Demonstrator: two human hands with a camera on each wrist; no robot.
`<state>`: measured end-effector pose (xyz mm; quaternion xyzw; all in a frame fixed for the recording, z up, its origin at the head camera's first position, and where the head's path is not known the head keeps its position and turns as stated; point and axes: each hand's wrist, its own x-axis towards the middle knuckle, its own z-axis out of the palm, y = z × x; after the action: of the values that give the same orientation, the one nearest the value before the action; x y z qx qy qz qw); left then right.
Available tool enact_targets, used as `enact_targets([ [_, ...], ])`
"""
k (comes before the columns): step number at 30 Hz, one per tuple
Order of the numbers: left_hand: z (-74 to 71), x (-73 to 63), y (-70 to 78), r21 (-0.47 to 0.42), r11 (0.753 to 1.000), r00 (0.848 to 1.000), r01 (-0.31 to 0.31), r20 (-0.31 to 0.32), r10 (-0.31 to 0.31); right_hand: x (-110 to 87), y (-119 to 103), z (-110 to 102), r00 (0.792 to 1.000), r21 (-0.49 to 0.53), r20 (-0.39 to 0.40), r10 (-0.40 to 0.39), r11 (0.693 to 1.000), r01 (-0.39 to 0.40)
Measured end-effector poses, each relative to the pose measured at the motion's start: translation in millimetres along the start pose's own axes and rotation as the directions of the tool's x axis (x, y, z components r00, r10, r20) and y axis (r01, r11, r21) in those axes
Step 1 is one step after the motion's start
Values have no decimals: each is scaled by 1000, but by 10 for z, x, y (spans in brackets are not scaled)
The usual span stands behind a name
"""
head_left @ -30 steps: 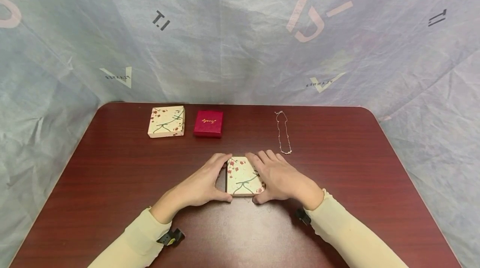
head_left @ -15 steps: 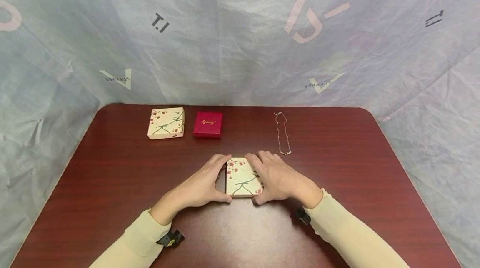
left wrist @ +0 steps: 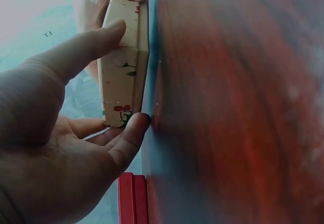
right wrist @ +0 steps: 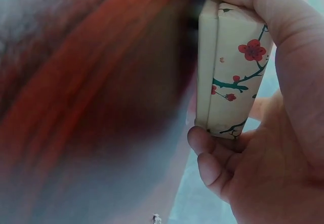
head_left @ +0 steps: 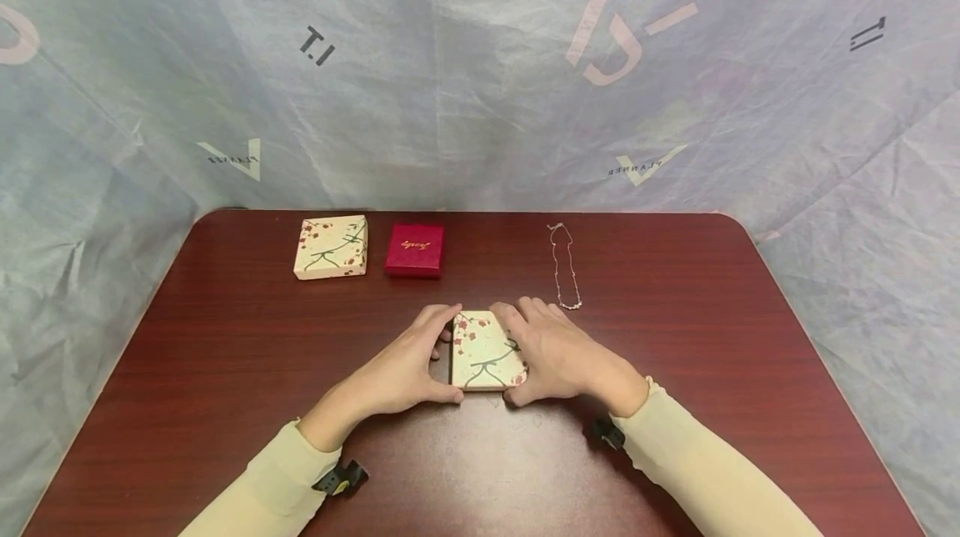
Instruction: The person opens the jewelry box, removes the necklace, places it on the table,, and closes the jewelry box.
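A small cream gift box point(head_left: 486, 353) with red blossoms and green branches lies between both hands, close over the table. My left hand point(head_left: 401, 366) grips its left side, thumb at the near edge and fingers at the far corner. On the opposite side my right hand point(head_left: 558, 353) holds it, thumb near and fingers spread over the far right corner. A lid seam runs along the gift box point(right wrist: 235, 72) in the right wrist view. In the left wrist view, the left thumb presses the patterned wall of the gift box point(left wrist: 119, 77). The box's underside is hidden.
A second blossom-print box point(head_left: 331, 248) sits at the back left of the brown table point(head_left: 225, 353). Beside it is a red box point(head_left: 415, 251) with gold lettering. A thin silver necklace point(head_left: 571, 303) lies beyond the right hand. Grey cloth point(head_left: 450, 103) hangs behind the table.
The gift box and both hands have shifted very slightly upward in the head view. The grip is the same, and the other boxes and the necklace have stayed in place.
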<state>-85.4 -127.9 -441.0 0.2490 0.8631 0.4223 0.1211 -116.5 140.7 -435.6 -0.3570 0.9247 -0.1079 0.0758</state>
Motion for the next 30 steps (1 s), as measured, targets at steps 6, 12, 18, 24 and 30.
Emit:
enact_targets([
  [6,-30,-5,16,2,1000,1000,17,-22,-17,24,48,-96,1000,-5,-13,5,1000,-5],
  [12,-85,-7,12,55,999,999,2,-51,1,52,128,-238,999,-15,-33,8,1000,-9],
  [18,-158,-60,48,127,992,996,15,-90,-4,113,219,-337,999,-17,-38,14,1000,-15],
  [24,-202,-75,80,189,982,994,10,-108,11,187,332,-412,999,-25,-33,14,1000,-15],
  [30,-228,-74,120,281,960,992,7,-123,29,321,483,-481,999,-23,-46,6,1000,-7],
])
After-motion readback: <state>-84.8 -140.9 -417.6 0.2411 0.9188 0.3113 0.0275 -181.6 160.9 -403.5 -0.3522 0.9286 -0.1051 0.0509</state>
